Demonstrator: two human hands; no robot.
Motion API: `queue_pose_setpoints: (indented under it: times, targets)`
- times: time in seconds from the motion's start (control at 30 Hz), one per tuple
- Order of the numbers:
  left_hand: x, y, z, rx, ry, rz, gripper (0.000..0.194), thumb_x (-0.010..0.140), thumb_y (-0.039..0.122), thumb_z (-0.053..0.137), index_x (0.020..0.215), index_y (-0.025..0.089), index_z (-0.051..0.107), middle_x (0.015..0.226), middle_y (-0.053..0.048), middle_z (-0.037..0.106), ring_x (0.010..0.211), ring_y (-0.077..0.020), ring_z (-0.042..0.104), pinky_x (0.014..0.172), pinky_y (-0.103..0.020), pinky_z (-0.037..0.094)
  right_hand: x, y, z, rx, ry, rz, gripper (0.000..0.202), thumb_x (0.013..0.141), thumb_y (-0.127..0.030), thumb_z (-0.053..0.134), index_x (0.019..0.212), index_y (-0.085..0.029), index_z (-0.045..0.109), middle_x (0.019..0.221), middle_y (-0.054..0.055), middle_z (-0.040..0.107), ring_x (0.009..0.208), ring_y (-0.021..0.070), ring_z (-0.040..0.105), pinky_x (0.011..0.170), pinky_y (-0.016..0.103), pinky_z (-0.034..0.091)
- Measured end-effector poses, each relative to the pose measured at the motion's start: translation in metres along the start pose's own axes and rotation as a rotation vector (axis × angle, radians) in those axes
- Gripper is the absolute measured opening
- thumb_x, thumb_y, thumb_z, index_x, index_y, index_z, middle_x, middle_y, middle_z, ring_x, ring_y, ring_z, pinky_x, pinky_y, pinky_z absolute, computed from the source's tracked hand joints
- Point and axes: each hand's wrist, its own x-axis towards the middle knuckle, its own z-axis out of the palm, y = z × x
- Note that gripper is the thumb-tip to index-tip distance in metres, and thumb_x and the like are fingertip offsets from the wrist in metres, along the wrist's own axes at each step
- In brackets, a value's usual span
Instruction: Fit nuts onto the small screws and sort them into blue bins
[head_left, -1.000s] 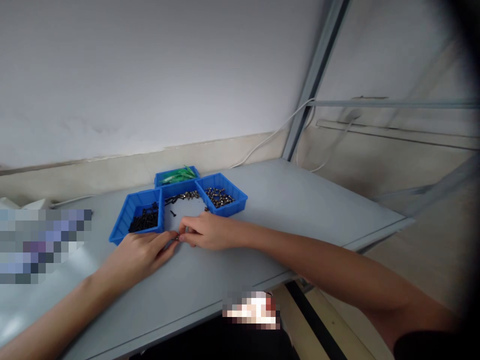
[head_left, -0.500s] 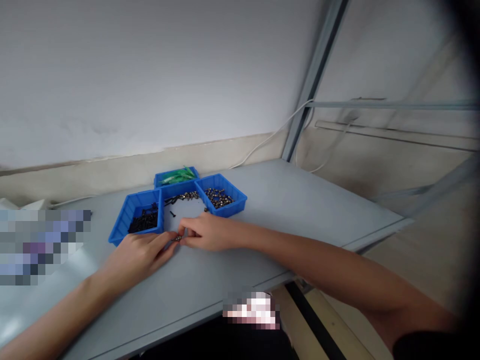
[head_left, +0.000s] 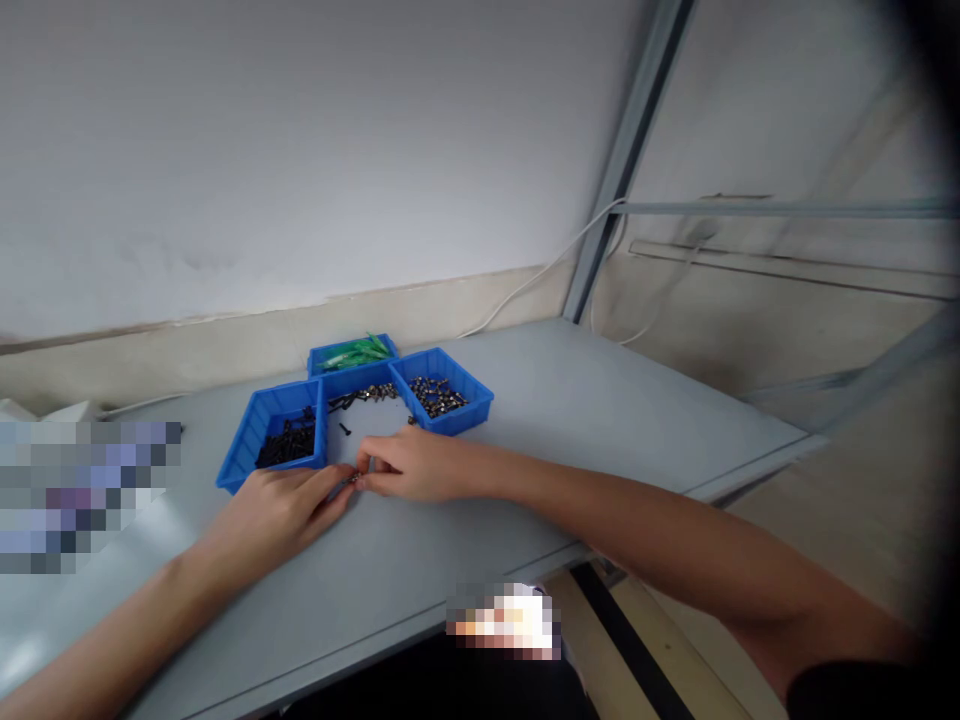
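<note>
My left hand (head_left: 281,508) and my right hand (head_left: 409,465) meet fingertip to fingertip over the grey table (head_left: 420,550). Between their pinched fingers is a small metal part (head_left: 355,478), mostly hidden. A blue bin (head_left: 244,430) of black screws stands just behind my left hand. Behind my right hand is another blue bin (head_left: 480,400) with small brassy metal parts. One black screw (head_left: 345,429) lies alone on the table beyond my fingertips, in front of a loose row of metal parts (head_left: 375,393).
At the back, a blue bin (head_left: 319,366) holds green items (head_left: 356,352). A metal shelf post (head_left: 626,150) rises at the table's back right corner, with a white cable (head_left: 525,288) by the wall. Blurred-out items lie at the far left.
</note>
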Motion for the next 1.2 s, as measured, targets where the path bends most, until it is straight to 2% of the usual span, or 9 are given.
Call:
queue_pose_setpoints:
  times: [0.1, 0.3, 0.53, 0.63, 0.97, 1.1, 1.2]
  targets:
    - [-0.0002, -0.0006, 0.0009, 0.086, -0.070, 0.008, 0.024, 0.090, 0.031, 0.040, 0.093, 0.019, 0.060, 0.062, 0.000, 0.062, 0.053, -0.0122, 0.059, 0.051, -0.023, 0.044, -0.0005, -0.0010, -0.0004, 0.013, -0.021, -0.014, 0.013, 0.085, -0.024, 0.043, 0.087, -0.017, 0.054, 0.069, -0.001, 0.061, 0.058, 0.0095, 0.051, 0.056, 0.021, 0.035]
    - [-0.0026, -0.0029, 0.0014, 0.137, -0.116, 0.011, 0.026, 0.091, 0.032, 0.038, 0.092, 0.018, 0.059, 0.060, 0.001, 0.061, 0.051, -0.0134, 0.058, 0.049, -0.025, 0.042, 0.0009, -0.0020, -0.0014, 0.007, -0.034, -0.023, 0.019, 0.088, -0.024, 0.038, 0.077, -0.016, 0.053, 0.067, -0.001, 0.061, 0.059, 0.0088, 0.052, 0.058, 0.021, 0.035]
    - [-0.0037, -0.0037, 0.0021, 0.124, -0.111, 0.007, 0.025, 0.091, 0.033, 0.038, 0.096, 0.019, 0.058, 0.066, 0.000, 0.063, 0.056, -0.0129, 0.061, 0.053, -0.024, 0.044, -0.0006, -0.0020, -0.0029, 0.011, -0.037, -0.025, 0.011, 0.083, -0.024, 0.047, 0.080, -0.016, 0.054, 0.066, -0.002, 0.060, 0.057, 0.0080, 0.050, 0.056, 0.021, 0.034]
    - [-0.0029, -0.0037, 0.0024, 0.116, -0.105, 0.000, 0.025, 0.091, 0.032, 0.038, 0.096, 0.019, 0.058, 0.066, 0.000, 0.064, 0.058, -0.0130, 0.061, 0.055, -0.023, 0.045, -0.0011, -0.0041, -0.0037, 0.032, -0.047, -0.002, 0.015, 0.085, -0.023, 0.043, 0.077, -0.016, 0.054, 0.064, -0.002, 0.059, 0.055, 0.0075, 0.048, 0.056, 0.021, 0.034]
    - [-0.0014, -0.0002, 0.0029, 0.091, -0.091, -0.035, 0.027, 0.091, 0.034, 0.038, 0.088, 0.018, 0.060, 0.054, 0.003, 0.055, 0.047, -0.0105, 0.054, 0.047, -0.022, 0.037, 0.0028, 0.0023, 0.0041, -0.016, 0.003, -0.038, 0.020, 0.085, -0.028, 0.044, 0.071, -0.017, 0.053, 0.062, -0.002, 0.057, 0.056, 0.0085, 0.049, 0.057, 0.021, 0.034]
    - [-0.0013, 0.0000, 0.0030, 0.100, -0.085, -0.032, 0.027, 0.091, 0.035, 0.037, 0.088, 0.018, 0.059, 0.054, 0.004, 0.055, 0.048, -0.0102, 0.054, 0.048, -0.022, 0.037, 0.0019, -0.0004, 0.0014, -0.002, -0.014, 0.019, 0.021, 0.084, -0.034, 0.046, 0.076, -0.017, 0.055, 0.064, -0.002, 0.058, 0.056, 0.0088, 0.049, 0.055, 0.021, 0.033]
    - [-0.0009, 0.0002, 0.0015, 0.126, -0.071, -0.008, 0.030, 0.092, 0.036, 0.036, 0.085, 0.018, 0.059, 0.053, 0.004, 0.054, 0.047, -0.0101, 0.053, 0.047, -0.021, 0.036, 0.0005, -0.0035, -0.0016, 0.061, -0.040, 0.044, 0.021, 0.085, -0.033, 0.044, 0.077, -0.017, 0.055, 0.066, -0.002, 0.061, 0.055, 0.0076, 0.049, 0.054, 0.020, 0.033]
